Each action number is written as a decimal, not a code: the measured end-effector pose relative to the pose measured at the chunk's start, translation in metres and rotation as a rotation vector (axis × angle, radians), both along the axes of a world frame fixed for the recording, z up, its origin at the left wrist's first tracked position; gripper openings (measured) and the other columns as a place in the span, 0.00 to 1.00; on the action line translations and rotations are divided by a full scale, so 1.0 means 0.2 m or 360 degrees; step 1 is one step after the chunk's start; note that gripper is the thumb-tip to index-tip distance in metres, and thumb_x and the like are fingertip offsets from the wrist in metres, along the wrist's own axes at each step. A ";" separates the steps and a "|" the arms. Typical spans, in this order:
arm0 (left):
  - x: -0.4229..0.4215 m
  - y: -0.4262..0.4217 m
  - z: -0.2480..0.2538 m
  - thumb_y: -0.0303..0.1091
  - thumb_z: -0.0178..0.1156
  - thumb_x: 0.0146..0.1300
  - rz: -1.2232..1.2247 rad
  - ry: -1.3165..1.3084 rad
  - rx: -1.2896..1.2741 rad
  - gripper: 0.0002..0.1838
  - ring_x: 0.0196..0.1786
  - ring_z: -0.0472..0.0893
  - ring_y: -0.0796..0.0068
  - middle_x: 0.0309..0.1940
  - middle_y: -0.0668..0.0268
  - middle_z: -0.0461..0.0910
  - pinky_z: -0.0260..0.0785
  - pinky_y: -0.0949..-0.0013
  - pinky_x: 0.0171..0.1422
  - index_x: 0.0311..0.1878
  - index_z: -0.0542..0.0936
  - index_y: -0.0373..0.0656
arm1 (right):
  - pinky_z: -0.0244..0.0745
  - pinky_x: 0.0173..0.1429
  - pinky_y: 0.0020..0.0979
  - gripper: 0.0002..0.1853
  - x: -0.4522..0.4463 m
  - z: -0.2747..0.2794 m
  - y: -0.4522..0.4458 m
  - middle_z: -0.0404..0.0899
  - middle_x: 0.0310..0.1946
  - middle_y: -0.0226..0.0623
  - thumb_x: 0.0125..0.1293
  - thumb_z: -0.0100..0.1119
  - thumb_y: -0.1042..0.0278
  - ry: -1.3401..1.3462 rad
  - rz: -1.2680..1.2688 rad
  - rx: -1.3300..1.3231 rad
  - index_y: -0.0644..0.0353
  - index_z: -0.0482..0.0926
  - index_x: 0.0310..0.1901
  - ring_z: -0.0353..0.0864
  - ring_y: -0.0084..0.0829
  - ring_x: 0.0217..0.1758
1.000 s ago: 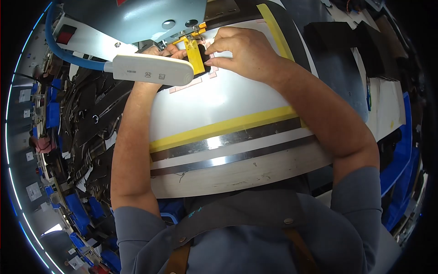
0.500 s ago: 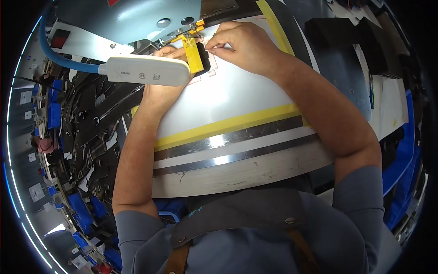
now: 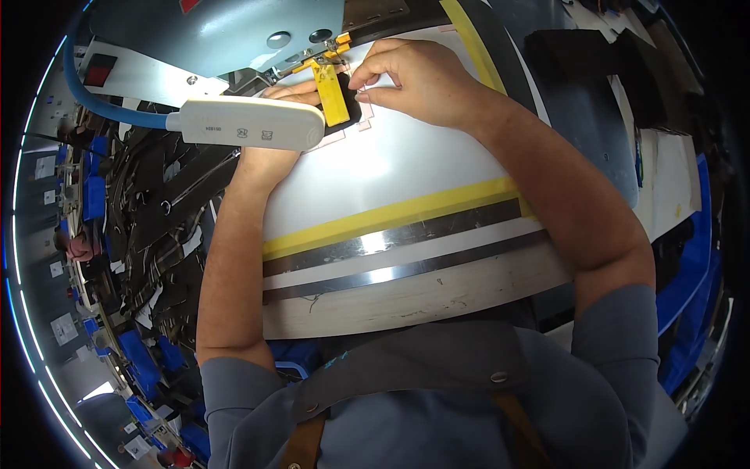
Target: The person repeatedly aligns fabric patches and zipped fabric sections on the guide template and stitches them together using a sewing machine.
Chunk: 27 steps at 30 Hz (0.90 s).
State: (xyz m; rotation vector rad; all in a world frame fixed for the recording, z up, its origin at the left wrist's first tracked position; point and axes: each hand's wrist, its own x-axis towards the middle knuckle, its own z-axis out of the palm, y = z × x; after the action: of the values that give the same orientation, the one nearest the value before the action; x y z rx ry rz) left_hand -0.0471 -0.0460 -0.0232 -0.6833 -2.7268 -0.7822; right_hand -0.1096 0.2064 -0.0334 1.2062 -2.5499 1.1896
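My left hand [image 3: 301, 91] is partly hidden by a white lamp-like head [image 3: 250, 123]. Its fingers lie stretched out flat, to the left of a yellow bar [image 3: 332, 95] on the machine. Beneath that bar lies a small black flat piece [image 3: 349, 108], its material unclear. At the piece's right edge, my right hand [image 3: 422, 82] has its fingers curled and thumb close to the index finger. Whatever may be between these fingertips is too small to make out. Both hands are over a white sheet [image 3: 391, 164] with reddish outlines near the black piece.
Yellow tape [image 3: 391, 215] borders the sheet, with metal strips [image 3: 375, 241] in front. A grey-blue machine body [image 3: 219, 39] overhangs the upper left, a blue hose [image 3: 117, 113] running to the lamp-like head. Black stacked pieces [image 3: 566, 55] lie at right, dark scraps [image 3: 156, 180] at left.
My left hand has shifted slightly left, away from the black piece, its fingers now flatter. My right thumb has dropped a little, widening its distance from the index finger.
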 end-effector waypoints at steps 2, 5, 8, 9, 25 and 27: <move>-0.01 0.00 -0.02 0.22 0.72 0.59 -0.0009 0.0017 0.0003 0.15 0.58 0.80 0.69 0.57 0.60 0.86 0.70 0.65 0.66 0.51 0.89 0.40 | 0.78 0.49 0.33 0.09 0.00 0.02 -0.01 0.86 0.40 0.26 0.63 0.71 0.60 -0.0060 0.0016 -0.0058 0.49 0.90 0.43 0.86 0.29 0.44; 0.00 0.00 -0.04 0.20 0.72 0.58 0.0035 -0.0086 0.0330 0.16 0.49 0.78 0.80 0.55 0.65 0.83 0.71 0.76 0.56 0.51 0.89 0.37 | 0.79 0.49 0.32 0.09 0.01 0.04 0.00 0.87 0.41 0.26 0.63 0.71 0.60 -0.0218 -0.0016 0.0051 0.51 0.90 0.43 0.86 0.28 0.44; 0.00 0.01 -0.03 0.20 0.72 0.57 0.0025 -0.0063 0.0360 0.17 0.45 0.76 0.81 0.53 0.66 0.83 0.70 0.76 0.52 0.51 0.89 0.37 | 0.79 0.49 0.32 0.09 0.01 0.04 -0.01 0.87 0.41 0.26 0.64 0.70 0.61 -0.0293 -0.0017 0.0025 0.52 0.90 0.43 0.87 0.27 0.44; -0.01 0.02 -0.02 0.20 0.72 0.57 0.0024 -0.0064 0.0361 0.17 0.45 0.76 0.81 0.53 0.66 0.83 0.70 0.76 0.52 0.51 0.89 0.37 | 0.79 0.49 0.31 0.08 0.01 0.05 -0.01 0.87 0.41 0.26 0.65 0.69 0.62 -0.0316 -0.0036 0.0050 0.51 0.90 0.43 0.87 0.27 0.44; -0.02 0.01 -0.02 0.25 0.73 0.55 0.0014 0.0036 0.0204 0.13 0.40 0.77 0.83 0.49 0.72 0.85 0.65 0.76 0.40 0.45 0.91 0.41 | 0.78 0.45 0.28 0.08 0.02 0.01 -0.02 0.85 0.40 0.27 0.64 0.69 0.66 -0.0009 -0.0104 0.0030 0.52 0.87 0.44 0.84 0.26 0.38; -0.03 0.01 -0.03 0.25 0.74 0.55 0.0034 0.0036 0.0167 0.13 0.42 0.79 0.82 0.50 0.71 0.85 0.66 0.75 0.42 0.45 0.91 0.41 | 0.78 0.45 0.28 0.08 0.03 0.01 -0.02 0.85 0.41 0.26 0.64 0.69 0.67 -0.0003 -0.0107 0.0010 0.52 0.88 0.44 0.84 0.25 0.39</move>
State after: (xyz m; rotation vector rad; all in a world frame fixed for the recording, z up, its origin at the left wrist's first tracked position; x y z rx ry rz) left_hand -0.0527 -0.0448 -0.0285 -0.6357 -2.6470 -0.8998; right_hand -0.1038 0.2029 -0.0311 1.1111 -2.5757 1.1701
